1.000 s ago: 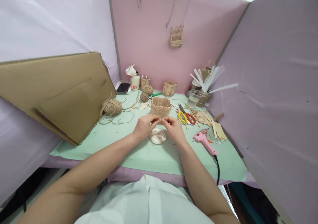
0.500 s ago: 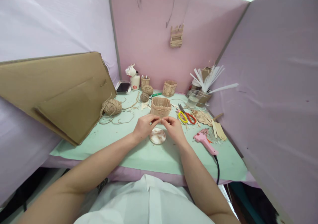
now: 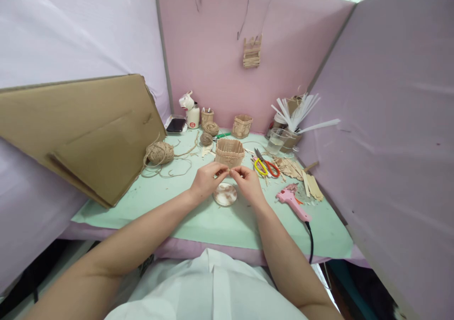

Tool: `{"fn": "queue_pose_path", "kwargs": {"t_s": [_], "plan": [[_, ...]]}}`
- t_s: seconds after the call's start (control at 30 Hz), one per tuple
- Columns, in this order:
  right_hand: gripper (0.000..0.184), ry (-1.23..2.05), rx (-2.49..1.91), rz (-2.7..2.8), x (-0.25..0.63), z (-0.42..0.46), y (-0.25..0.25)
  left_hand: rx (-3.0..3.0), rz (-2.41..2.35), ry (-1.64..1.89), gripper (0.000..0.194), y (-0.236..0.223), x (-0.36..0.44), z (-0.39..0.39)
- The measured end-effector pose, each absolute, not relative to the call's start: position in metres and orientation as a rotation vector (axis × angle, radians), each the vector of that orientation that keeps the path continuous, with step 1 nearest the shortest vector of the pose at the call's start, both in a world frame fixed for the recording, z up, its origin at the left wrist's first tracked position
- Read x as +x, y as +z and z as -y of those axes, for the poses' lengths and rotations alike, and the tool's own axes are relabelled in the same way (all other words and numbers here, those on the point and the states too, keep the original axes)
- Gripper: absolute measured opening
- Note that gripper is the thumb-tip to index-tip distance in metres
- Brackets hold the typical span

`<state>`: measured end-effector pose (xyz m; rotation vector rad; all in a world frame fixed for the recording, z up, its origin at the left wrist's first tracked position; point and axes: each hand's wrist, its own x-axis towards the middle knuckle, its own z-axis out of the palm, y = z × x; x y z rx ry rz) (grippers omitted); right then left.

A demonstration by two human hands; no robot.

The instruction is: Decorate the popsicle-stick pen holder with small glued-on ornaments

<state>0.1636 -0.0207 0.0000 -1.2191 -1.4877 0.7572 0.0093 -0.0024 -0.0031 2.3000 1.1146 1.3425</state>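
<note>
My left hand (image 3: 209, 179) and my right hand (image 3: 247, 182) meet fingertip to fingertip above the table's middle. Both are closed in a pinch on something too small to make out, partly hidden by the fingers. Just behind them stands a woven-looking basket (image 3: 230, 153) of thin wooden strips with a braided rim. Below and between the hands lies a small round white dish (image 3: 224, 194) with brownish patches. To the right of my right hand are scissors (image 3: 266, 164) with yellow and red handles, and a pink glue gun (image 3: 293, 203) on its side.
A ball of twine (image 3: 159, 153) with loose strands lies left, beside a leaning cardboard sheet (image 3: 95, 135). At the back are a second basket (image 3: 242, 126), smaller twine balls (image 3: 211, 128) and a phone (image 3: 176, 125). Right stand a clear cup (image 3: 276, 142), white strips (image 3: 294, 114) and wooden strips (image 3: 312, 186).
</note>
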Motion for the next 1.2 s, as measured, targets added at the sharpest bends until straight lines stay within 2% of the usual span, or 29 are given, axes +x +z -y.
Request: {"fn": "queue_pose_path", "kwargs": {"t_s": [0.43, 0.6, 0.77, 0.9, 1.07, 1.2], "plan": [[0.021, 0.676, -1.224, 1.528, 0.163, 0.020, -0.003, 2.223, -1.093, 1.348, 0.009, 0.000, 0.012, 0.005], [0.020, 0.701, -1.205, 1.454, 0.163, 0.020, -0.001, 1.838, -1.019, 1.328, 0.013, 0.007, 0.013, 0.003], [0.023, 1.089, -1.113, 1.313, 0.164, 0.020, 0.000, 1.173, -0.725, 1.171, 0.023, 0.013, 0.008, -0.005], [0.029, 1.375, -0.976, 1.179, 0.164, 0.022, 0.001, 0.905, -0.561, 1.000, 0.025, 0.014, 0.004, -0.007], [0.029, 1.517, -0.873, 1.059, 0.161, 0.025, 0.003, 0.867, -0.536, 0.904, 0.027, 0.012, 0.004, -0.006], [0.027, 1.482, -0.867, 1.054, 0.160, 0.023, 0.002, 0.860, -0.530, 0.880, 0.033, 0.010, 0.004, -0.007]]}}
